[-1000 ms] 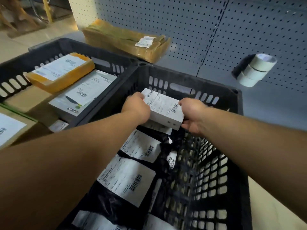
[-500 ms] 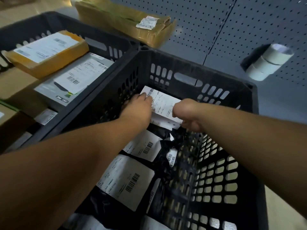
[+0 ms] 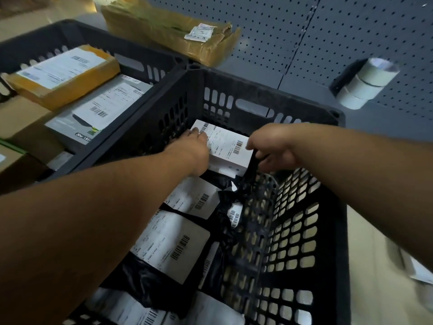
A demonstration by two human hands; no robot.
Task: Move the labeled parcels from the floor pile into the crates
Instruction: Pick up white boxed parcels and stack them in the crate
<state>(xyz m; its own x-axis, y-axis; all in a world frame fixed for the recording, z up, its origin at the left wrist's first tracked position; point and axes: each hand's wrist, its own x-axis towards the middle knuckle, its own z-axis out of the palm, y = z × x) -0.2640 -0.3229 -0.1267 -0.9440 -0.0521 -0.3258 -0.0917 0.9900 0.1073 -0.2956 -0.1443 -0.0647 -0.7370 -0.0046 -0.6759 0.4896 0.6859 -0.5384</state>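
A white labeled box lies at the far end of the black crate, on top of black poly parcels with white barcode labels. My left hand rests on the box's left part with its fingers flat along the top. My right hand hovers at the box's right edge, fingers loosely curled downward and holding nothing; its thumb is close to the edge. Another labeled black parcel lies just nearer to me under my left forearm.
A second black crate on the left holds a yellow labeled parcel and a grey labeled box. Behind the crates lies a brown wrapped parcel. Stacked tape rolls sit on the grey pegboard panel.
The white box has gone down from mid-air into the crate's far end. My right hand has let go of its right edge; my left hand has flattened on top.
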